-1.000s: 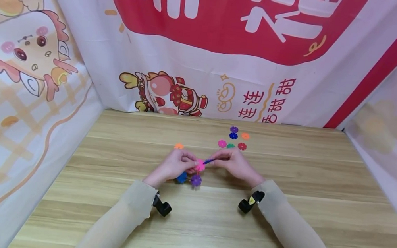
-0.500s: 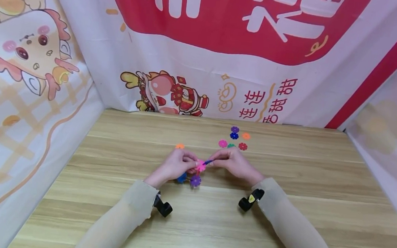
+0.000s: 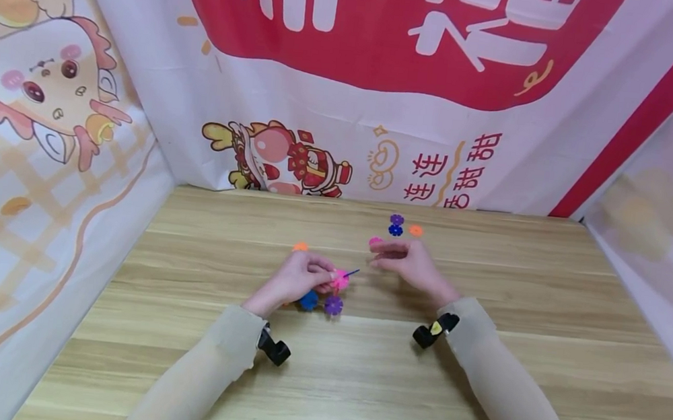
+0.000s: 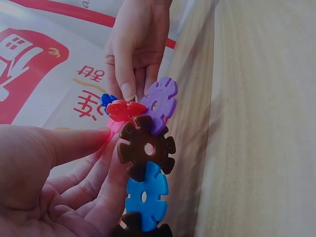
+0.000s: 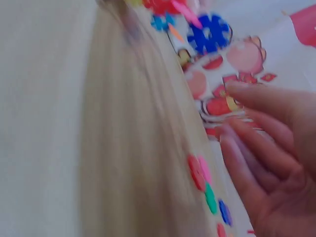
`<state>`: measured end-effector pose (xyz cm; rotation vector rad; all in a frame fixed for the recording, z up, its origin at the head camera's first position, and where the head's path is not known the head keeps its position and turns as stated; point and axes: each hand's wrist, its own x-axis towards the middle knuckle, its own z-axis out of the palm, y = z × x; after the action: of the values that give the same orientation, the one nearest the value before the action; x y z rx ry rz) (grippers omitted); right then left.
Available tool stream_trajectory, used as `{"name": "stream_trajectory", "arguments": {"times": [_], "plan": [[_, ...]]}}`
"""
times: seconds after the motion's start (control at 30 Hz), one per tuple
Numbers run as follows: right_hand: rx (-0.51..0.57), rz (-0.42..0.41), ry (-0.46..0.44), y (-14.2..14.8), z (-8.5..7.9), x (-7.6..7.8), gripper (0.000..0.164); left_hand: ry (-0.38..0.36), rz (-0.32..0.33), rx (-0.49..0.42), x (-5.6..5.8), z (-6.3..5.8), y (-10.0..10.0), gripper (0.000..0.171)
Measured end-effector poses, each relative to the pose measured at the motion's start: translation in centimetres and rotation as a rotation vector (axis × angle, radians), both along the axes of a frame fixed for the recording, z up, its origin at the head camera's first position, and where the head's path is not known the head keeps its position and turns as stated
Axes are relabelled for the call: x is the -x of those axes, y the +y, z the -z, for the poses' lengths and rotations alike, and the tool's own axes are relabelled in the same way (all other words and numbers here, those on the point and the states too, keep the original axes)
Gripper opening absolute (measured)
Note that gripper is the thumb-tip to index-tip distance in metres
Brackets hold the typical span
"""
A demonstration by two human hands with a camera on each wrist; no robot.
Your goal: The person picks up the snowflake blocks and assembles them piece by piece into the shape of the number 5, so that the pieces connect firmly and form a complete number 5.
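My left hand [image 3: 298, 279] pinches a pink flower-shaped interlocking disc [image 3: 340, 280] between thumb and fingers. A dark blue disc [image 5: 209, 33] is slotted into the pink one and juts to the right, seen edge-on in the head view. Joined in the same linked piece are a red disc [image 4: 126, 110], a purple disc [image 4: 162, 102], a brown disc [image 4: 147, 149] and a light blue disc [image 4: 147, 197]. The left hand hides part of this chain. My right hand [image 3: 410, 266] is off the chain, fingers extended, with nothing between them.
Loose discs lie at the back of the wooden table [image 3: 392, 391]: purple [image 3: 397, 220], blue [image 3: 395, 230], orange [image 3: 416, 230] and pink [image 3: 375, 241]. A red disc [image 5: 196, 173] and a green disc [image 5: 211, 198] show in the right wrist view. Printed cloth [image 3: 334, 108] walls the back and sides.
The right hand has let go of the dark blue disc and moved right, toward the loose discs. That disc stays attached to the pink one. The left hand keeps its hold.
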<state>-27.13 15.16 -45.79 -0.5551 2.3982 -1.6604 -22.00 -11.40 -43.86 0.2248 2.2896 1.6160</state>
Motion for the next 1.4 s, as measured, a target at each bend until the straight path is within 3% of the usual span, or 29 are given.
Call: {"name": "stream_trajectory", "arguments": {"times": [0.2,0.47,0.83,1.03,1.4], "plan": [[-0.251,0.173,0.071,0.7,-0.1,2.4,0.032,0.004,0.004,0.003,0.0,-0.1,-0.2,0.016],[-0.384,0.210,0.050,-0.1,0.6,4.5,0.035,0.009,0.005,-0.011,0.1,0.2,0.1,0.016],[-0.331,0.230,0.023,-0.9,0.7,4.6,0.026,0.013,0.010,0.005,0.1,0.0,0.1,0.015],[-0.240,0.213,-0.039,-0.4,0.4,3.4,0.023,0.005,0.009,0.002,0.0,-0.1,0.1,0.016],[-0.145,0.155,0.014,0.1,-0.3,0.9,0.021,0.000,0.004,-0.041,0.4,0.5,0.3,0.013]]}}
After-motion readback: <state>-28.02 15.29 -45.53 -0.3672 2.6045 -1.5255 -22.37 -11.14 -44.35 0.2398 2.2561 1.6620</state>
